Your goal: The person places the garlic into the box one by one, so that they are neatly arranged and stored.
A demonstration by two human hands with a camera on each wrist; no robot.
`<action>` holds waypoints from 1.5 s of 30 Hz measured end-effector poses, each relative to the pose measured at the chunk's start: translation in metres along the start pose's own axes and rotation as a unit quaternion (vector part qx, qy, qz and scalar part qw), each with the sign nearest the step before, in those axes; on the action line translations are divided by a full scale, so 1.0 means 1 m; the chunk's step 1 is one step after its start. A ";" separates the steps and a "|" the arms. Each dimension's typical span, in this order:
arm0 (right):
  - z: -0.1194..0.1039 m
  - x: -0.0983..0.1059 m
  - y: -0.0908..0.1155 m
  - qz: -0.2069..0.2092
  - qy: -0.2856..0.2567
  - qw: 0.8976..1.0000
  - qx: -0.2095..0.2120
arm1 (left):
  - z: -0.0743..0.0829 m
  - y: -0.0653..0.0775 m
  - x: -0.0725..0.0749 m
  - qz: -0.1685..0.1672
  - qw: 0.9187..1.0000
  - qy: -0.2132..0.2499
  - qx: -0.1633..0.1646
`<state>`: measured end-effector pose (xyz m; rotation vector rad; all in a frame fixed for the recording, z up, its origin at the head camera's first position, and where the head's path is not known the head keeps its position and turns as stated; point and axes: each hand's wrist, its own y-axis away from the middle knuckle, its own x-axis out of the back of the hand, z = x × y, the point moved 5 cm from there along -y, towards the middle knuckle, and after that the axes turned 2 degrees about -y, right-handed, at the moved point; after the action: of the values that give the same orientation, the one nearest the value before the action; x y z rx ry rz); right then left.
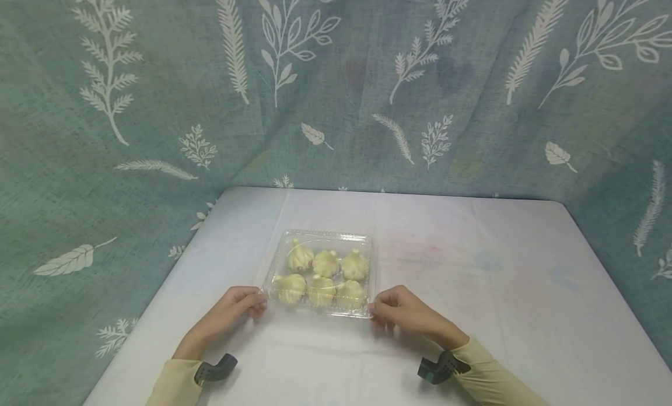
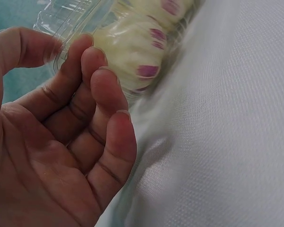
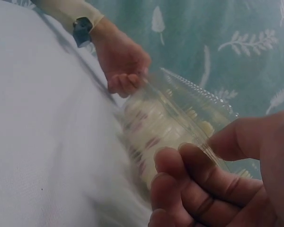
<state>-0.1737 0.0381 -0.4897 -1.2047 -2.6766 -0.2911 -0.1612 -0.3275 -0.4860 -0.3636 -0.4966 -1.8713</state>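
A clear plastic clamshell container (image 1: 328, 240) holds several garlic bulbs (image 1: 326, 263) in two rows, and its lid lies over them. My left hand (image 1: 236, 307) pinches the container's near left corner between thumb and forefinger. At the near right corner, my right hand (image 1: 404, 312) pinches the rim the same way. In the left wrist view, the left thumb and forefinger hold the clear rim (image 2: 68, 45), with the other fingers curled beside it. Purple marks show on the garlic (image 2: 132, 52). The right wrist view shows both hands at the container's near edge.
A white cloth covers the table (image 1: 472, 289). Behind it and along its sides hangs a green-blue curtain (image 1: 357, 91) with white leaf prints. Dark bands (image 1: 216, 369) sit on both wrists over beige sleeves.
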 end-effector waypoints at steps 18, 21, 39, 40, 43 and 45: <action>0.001 -0.001 0.000 -0.006 -0.011 1.000 0.005 | -0.003 0.000 -0.002 0.004 1.000 -0.001 -0.005; 0.002 -0.001 -0.001 -0.008 -0.014 1.000 0.008 | -0.004 0.000 -0.002 0.006 1.000 0.007 -0.002; 0.001 0.000 -0.001 -0.018 -0.031 0.999 0.023 | -0.003 -0.005 0.001 0.023 0.999 0.010 0.022; 0.002 0.000 -0.001 -0.019 -0.032 0.999 0.022 | -0.004 -0.005 0.001 0.027 0.999 0.014 0.026; 0.004 0.000 -0.002 -0.022 -0.039 0.999 0.014 | -0.007 -0.005 0.001 0.034 0.998 0.021 0.039; 0.005 0.000 -0.002 -0.023 -0.043 0.999 0.010 | -0.008 -0.006 0.002 0.034 0.998 0.025 0.036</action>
<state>-0.1755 0.0378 -0.4945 -1.1756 -2.7769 -0.2228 -0.1671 -0.3312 -0.4929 -0.2815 -0.5113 -1.7880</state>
